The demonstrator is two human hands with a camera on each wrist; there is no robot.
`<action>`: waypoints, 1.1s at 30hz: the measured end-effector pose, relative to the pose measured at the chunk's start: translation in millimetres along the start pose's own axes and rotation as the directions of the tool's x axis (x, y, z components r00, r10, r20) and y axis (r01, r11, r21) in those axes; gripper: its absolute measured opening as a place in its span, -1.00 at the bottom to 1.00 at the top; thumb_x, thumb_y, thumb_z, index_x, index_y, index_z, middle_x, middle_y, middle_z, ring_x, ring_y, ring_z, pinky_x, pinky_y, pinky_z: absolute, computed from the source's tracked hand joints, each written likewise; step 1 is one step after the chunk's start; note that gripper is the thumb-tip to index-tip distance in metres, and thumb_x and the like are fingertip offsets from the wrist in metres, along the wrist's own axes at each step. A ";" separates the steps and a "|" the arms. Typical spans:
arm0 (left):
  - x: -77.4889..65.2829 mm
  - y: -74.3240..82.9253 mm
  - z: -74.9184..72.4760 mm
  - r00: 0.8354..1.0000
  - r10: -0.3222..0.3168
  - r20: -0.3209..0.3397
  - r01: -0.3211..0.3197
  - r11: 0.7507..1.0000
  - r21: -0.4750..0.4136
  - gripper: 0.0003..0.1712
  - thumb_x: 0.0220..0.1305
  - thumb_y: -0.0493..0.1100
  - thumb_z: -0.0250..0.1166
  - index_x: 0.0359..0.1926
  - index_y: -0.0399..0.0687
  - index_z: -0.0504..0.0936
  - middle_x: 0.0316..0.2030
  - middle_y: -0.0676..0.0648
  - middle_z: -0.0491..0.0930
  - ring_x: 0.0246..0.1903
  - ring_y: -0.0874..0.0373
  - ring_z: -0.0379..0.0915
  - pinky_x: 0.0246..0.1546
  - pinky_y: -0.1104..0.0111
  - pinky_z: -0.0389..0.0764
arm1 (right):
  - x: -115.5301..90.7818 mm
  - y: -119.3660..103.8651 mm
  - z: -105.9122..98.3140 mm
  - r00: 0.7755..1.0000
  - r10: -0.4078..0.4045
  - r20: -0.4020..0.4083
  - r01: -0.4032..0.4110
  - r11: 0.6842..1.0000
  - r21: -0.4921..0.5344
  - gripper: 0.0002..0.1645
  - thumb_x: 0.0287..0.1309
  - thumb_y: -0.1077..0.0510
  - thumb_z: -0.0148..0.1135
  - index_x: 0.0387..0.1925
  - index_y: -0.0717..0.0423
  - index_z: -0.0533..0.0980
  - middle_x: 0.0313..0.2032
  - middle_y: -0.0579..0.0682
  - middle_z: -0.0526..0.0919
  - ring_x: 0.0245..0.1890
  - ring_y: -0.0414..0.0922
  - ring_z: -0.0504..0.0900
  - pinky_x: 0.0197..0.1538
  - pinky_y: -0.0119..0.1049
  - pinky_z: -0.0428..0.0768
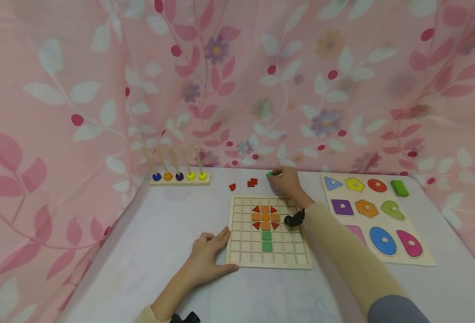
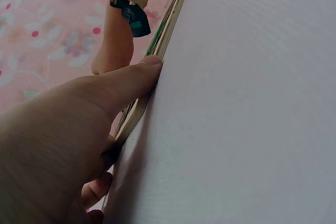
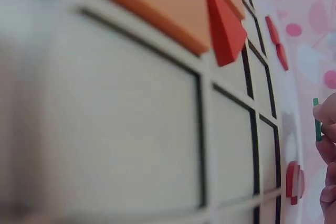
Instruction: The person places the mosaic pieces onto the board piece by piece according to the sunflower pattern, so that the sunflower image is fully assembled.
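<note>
My left hand point(image 1: 208, 259) rests at the near left corner of the wooden grid board point(image 1: 247, 257), thumb at the front edge and fingers along the left side. In the left wrist view the thumb lies against the board's edge point(image 2: 167, 38). Beyond the board's far edge, my right hand point(image 1: 287, 183) pinches a thin green tile point(image 1: 269, 174), also seen in the right wrist view point(image 3: 317, 121). On the grid, orange squares point(image 1: 265, 209) surround an orange round piece point(image 1: 265, 217), with red triangles point(image 1: 256, 226) at the corners. Two green squares point(image 1: 267, 235) lie below them.
Loose red pieces point(image 1: 232, 186) lie behind the board, including a small red cluster point(image 1: 251, 183). A peg stand point(image 1: 180, 182) with coloured beads is at the back left. To the right lies a shape puzzle board point(image 1: 358, 222), with a green block point(image 1: 399, 188) at its far corner.
</note>
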State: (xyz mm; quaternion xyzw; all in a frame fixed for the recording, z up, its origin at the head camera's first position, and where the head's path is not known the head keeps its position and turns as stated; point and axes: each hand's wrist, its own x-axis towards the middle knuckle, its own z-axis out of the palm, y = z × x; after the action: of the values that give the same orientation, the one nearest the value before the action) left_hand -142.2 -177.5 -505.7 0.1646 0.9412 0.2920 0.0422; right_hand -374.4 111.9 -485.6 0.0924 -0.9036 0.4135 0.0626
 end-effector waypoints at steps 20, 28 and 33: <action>-0.8 0.5 -0.1 1.000 0.001 -0.015 -0.001 1.000 0.009 0.17 0.08 0.40 0.56 0.56 -0.07 0.39 0.58 0.02 0.29 0.22 0.04 0.28 0.09 0.10 0.26 | -159.7 -19.6 -30.7 0.996 -0.080 0.033 0.074 0.984 0.163 -0.83 0.19 0.17 0.57 -0.15 0.02 0.81 -0.12 -0.02 0.80 -0.20 -0.05 0.55 -0.13 -0.33 0.53; -1.9 0.4 -0.3 1.000 0.004 -0.012 -0.004 1.000 0.006 0.17 0.08 0.41 0.56 0.56 -0.08 0.39 0.59 0.01 0.29 0.23 0.00 0.27 0.13 0.05 0.26 | -204.9 -25.6 -21.3 0.949 -0.300 0.099 0.283 0.947 0.153 -0.77 0.10 0.25 0.61 -0.18 0.00 0.80 -0.11 -0.19 0.77 -0.11 -0.16 0.64 -0.07 -0.34 0.63; -0.2 1.0 -0.5 1.000 -0.005 -0.005 0.005 1.000 0.012 0.17 0.10 0.41 0.55 0.57 -0.06 0.37 0.60 0.02 0.26 0.20 0.01 0.27 0.16 0.01 0.25 | -214.4 -25.3 -16.6 0.913 -0.393 0.111 0.371 0.911 0.178 -0.73 0.06 0.27 0.63 -0.20 -0.08 0.80 -0.14 -0.26 0.76 -0.06 -0.23 0.63 0.00 -0.31 0.61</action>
State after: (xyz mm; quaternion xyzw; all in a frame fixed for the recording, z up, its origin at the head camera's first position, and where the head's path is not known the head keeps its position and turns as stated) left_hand -141.9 -177.1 -504.7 0.1618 0.9434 0.2867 0.0398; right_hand -159.2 133.0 -496.8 0.3019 -0.8355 0.4538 0.0695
